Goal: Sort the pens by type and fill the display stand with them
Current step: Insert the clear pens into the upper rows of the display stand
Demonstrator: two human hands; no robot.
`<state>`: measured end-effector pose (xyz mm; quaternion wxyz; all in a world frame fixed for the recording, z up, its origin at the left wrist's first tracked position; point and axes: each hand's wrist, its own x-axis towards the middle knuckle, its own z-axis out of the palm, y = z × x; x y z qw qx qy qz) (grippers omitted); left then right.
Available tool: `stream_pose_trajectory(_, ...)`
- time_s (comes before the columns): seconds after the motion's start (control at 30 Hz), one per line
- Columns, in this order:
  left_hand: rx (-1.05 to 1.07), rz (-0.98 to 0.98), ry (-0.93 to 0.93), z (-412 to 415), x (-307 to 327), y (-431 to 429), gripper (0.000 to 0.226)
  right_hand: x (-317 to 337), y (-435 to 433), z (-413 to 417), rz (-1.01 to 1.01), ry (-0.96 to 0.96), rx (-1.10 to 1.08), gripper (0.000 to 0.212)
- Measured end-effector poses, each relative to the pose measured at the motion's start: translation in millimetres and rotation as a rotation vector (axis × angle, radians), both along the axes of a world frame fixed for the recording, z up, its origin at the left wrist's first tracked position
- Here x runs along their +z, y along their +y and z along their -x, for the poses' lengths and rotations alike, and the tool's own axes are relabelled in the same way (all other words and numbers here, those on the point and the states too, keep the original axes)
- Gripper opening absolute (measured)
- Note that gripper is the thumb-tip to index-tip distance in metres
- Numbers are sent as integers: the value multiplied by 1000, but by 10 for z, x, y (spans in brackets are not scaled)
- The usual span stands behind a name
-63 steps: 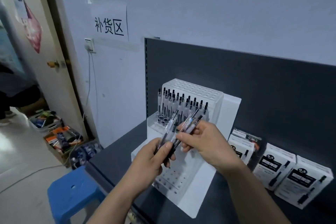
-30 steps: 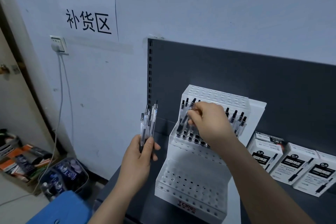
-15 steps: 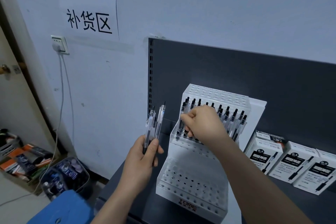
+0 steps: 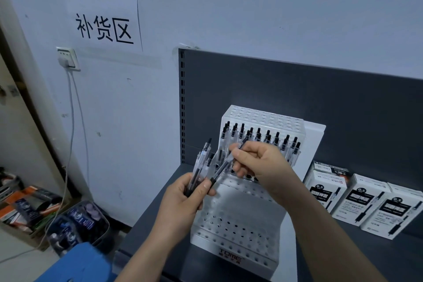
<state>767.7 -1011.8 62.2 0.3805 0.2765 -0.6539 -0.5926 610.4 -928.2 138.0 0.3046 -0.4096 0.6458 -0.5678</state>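
A white stepped display stand (image 4: 238,231) with rows of holes stands on the dark shelf. Several clear pens with black caps (image 4: 267,138) fill its upper row; the lower steps show bare holes. My left hand (image 4: 180,199) grips a small bundle of clear pens (image 4: 201,162), tips down, in front of the stand's left side. My right hand (image 4: 258,162) pinches one pen (image 4: 225,162) from that bundle, slanted, its lower end still against my left thumb.
Three white pen boxes (image 4: 361,201) lie on the dark shelf (image 4: 343,256) right of the stand, before a dark back panel. A blue stool (image 4: 75,263) stands below left. Bins of goods (image 4: 77,222) sit on the floor by the wall; a cable hangs from a socket.
My right hand left the stand's upper row and came back to the bundle, taking hold of one pen. My left hand moved right, closer to the stand.
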Motion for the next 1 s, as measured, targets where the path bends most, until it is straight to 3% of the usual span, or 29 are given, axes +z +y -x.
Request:
stream_pose_trajectory(0.17,88,13,-20,28,-7,8,8,26,25,46,-25,35,-60,13)
stream_pose_trajectory(0.37,201,-49,-70,-5,-35,-56,21,241,20,176,135,416,-359,11)
stream_pose_trajectory(0.63,168,-87,-41,-7,-27,-40,18,186,-283,107,-232,858,-215,21)
stream_pose_trajectory(0.8,95,-141,45,-19,2,-40,16,131,-420,67,-336,884,-132,27)
stream_pose_trajectory(1.0,106,-94,21,-10,-25,-36,21,71,-460,98,-398,859,-131,36)
